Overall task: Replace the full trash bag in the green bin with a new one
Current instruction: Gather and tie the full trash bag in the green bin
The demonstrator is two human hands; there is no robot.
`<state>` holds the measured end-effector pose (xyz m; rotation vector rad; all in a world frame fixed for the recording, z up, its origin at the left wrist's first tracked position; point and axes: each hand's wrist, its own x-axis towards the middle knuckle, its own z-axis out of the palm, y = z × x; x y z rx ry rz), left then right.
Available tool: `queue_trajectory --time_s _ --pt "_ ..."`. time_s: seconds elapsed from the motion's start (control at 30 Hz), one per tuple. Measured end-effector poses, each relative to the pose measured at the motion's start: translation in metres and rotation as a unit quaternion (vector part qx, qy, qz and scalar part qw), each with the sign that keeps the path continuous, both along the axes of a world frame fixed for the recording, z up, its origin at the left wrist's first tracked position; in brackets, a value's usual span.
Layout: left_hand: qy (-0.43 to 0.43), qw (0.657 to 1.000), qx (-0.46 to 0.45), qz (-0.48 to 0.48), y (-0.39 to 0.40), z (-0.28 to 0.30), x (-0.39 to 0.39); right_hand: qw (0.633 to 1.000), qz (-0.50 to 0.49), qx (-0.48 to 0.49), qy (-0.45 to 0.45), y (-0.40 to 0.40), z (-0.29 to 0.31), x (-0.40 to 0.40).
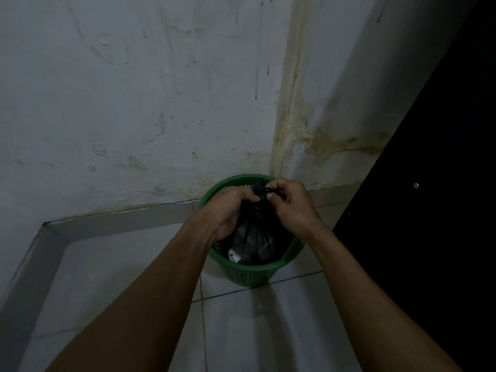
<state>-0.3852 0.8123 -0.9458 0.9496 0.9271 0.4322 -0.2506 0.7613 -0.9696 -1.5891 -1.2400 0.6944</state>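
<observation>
1. Head view: pale tiled floor (268, 331), stained wall corner (284, 116)
2. One green bin (249, 275) there, one black trash bag (252, 237) inside
3. My left hand (228, 210) and right hand (292, 205) both clench the bag's gathered neck

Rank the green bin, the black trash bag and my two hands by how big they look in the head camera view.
1. green bin
2. black trash bag, partly hidden
3. left hand and right hand, about equal

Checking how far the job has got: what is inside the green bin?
A black trash bag sits inside the green bin, its neck gathered by the left hand and right hand. The bag's contents and the bin's bottom are hidden.
</observation>
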Motion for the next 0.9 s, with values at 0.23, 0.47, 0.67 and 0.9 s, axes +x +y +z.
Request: queue_trajectory --time_s 0.23,0.47,0.67,0.9 --pt "-0.022 0.996 -0.044 -0.071 -0.007 0.008 0.004 0.997 0.004 0.033 -0.065 -0.004 0.006 -0.002" --pt "-0.017 0.998 -0.039 -0.045 -0.006 -0.002 0.003 0.994 0.019 0.057 -0.087 -0.004 0.008 -0.004" --pt "-0.078 0.994 -0.074 0.009 -0.008 0.002 0.005 0.997 -0.067 0.030 -0.009 -0.004 0.023 0.001" --pt "-0.095 0.990 -0.097 0.026 -0.005 0.000 0.008 0.999 -0.006 0.008 0.048 -0.015 0.022 0.000"
